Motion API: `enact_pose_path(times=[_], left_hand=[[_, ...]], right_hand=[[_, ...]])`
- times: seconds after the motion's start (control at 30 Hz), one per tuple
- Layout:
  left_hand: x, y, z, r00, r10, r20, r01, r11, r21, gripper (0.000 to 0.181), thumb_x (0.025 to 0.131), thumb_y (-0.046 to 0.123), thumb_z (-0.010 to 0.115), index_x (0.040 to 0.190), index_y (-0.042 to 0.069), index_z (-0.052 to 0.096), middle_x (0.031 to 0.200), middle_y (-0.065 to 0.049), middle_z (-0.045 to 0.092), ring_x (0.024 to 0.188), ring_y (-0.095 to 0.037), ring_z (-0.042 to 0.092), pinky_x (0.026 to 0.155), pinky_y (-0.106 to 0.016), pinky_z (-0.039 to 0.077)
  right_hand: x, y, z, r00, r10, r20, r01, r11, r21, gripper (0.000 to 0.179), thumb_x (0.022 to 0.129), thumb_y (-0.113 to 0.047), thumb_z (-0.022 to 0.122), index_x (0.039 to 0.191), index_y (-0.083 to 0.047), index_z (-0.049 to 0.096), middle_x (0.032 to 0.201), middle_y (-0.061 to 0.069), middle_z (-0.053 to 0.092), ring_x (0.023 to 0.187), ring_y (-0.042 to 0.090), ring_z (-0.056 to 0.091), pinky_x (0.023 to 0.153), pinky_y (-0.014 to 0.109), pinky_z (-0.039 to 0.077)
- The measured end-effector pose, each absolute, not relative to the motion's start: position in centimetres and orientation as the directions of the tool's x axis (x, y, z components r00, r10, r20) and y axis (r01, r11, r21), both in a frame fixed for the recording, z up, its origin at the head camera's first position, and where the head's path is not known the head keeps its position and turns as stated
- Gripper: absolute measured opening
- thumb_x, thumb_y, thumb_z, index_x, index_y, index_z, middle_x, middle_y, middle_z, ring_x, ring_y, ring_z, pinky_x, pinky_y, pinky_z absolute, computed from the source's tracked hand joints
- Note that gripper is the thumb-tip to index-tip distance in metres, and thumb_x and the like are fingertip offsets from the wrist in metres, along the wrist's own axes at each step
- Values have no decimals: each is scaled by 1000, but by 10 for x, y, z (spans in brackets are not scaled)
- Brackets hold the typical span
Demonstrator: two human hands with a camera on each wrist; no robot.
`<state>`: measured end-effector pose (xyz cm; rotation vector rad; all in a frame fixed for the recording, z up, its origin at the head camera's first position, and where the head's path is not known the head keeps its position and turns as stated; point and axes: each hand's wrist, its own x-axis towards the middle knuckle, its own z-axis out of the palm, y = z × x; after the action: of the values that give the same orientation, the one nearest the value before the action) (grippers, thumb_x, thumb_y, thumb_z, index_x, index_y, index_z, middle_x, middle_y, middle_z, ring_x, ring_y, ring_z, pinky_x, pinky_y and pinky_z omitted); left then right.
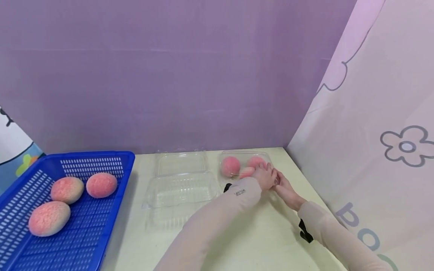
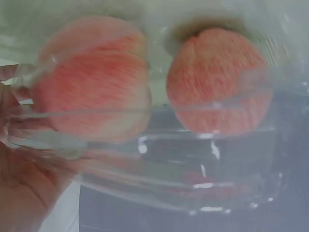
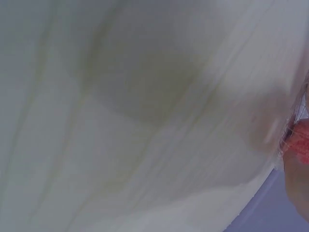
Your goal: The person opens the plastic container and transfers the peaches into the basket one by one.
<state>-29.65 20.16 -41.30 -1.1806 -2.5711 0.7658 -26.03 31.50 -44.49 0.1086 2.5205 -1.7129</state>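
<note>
At the back right of the table, a clear plastic container (image 1: 223, 153) holds pink peaches (image 1: 231, 166), with clear plastic over them. My left hand (image 1: 265, 177) reaches across its front right corner and grips the edge there. Close beside it, my right hand (image 1: 287, 191) pinches the same corner from the right. The left wrist view shows a hand (image 2: 24, 186) at the container's rim, next to two peaches (image 2: 219, 82) behind the plastic. At the border of the right wrist view, a finger (image 3: 297, 186) lies by a red-pink peach (image 3: 300, 140); most of that hand is out of frame.
A blue perforated basket (image 1: 118, 192) stands on the left with three pink and cream peaches (image 1: 101, 185). Between basket and hands lies an open clear clamshell container (image 1: 184, 190). Under everything is a pale yellow table (image 1: 257, 241), with a purple wall behind and a patterned wall on the right.
</note>
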Motion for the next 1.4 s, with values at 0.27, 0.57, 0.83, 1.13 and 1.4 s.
enact_pose_path(times=[0.27,0.57,0.83,1.13,1.4], left_hand=[[-304,194,-404,-562,823,-82,653,381,-654,53,96,44,33,139,14,33,132,-5,48,106,-12,54,76,-25,50],[-313,191,-396,-513,851,-117,677,317,-664,58,88,49,48,131,13,39,115,2,53,99,-6,53,77,-24,50],[-314,192,-388,-542,822,-177,737,363,-571,64,88,48,49,137,10,33,124,-2,51,105,-9,52,81,-24,49],[-317,193,-378,-568,806,-165,765,444,-467,64,79,49,61,129,17,39,116,4,53,103,-6,51,81,-23,50],[-310,187,-380,-619,776,-118,735,520,-435,86,77,59,59,142,16,23,142,-4,34,119,-17,44,92,-27,45]], right_hand=[[-263,309,-446,-991,22,-131,131,350,-928,71,82,1,45,144,3,9,148,22,21,130,30,29,101,34,36],[-266,305,-448,-997,7,-82,80,349,-934,64,81,0,50,139,1,24,137,21,39,100,7,47,86,20,42],[-266,304,-445,-996,-23,-90,77,325,-943,71,82,3,50,143,3,14,147,22,25,130,29,30,97,28,39],[-263,313,-447,-994,-64,-89,61,347,-936,74,85,-8,54,146,-7,14,151,15,20,139,32,18,110,50,21],[-259,315,-443,-992,-54,-112,85,363,-928,71,86,-8,55,146,-6,17,152,16,15,139,34,14,111,53,16]])
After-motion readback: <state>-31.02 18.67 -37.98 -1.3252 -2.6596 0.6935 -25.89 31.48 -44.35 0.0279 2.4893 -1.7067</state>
